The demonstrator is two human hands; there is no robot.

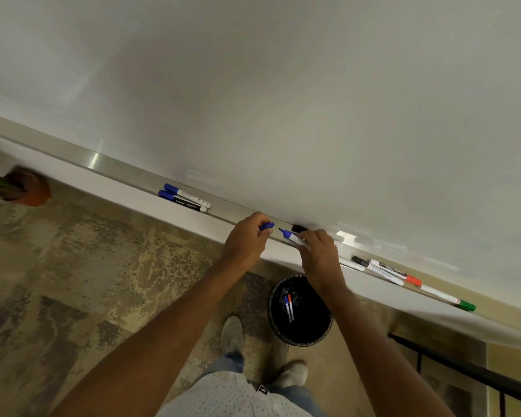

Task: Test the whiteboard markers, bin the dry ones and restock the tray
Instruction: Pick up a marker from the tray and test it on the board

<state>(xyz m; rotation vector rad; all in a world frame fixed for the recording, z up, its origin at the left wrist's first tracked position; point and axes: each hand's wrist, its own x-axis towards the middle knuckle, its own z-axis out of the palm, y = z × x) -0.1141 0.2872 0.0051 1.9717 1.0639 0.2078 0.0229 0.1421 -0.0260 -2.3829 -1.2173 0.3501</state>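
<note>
- Pinched in the right hand (319, 257), a blue marker (292, 237) lies with its bare tip pointing left towards the left hand (247, 239), whose fingers curl round the blue cap (266, 226).
- Cap and tip sit just apart, roughly on one line — the marker's long axis runs along the tray (127, 171), so recapping looks a short move.
- Two blue-capped markers (185, 200) rest in the tray to the left; more markers (403, 278) to the right.
- Directly below, the black bin (301, 335) holds what appear to be two markers.
</note>
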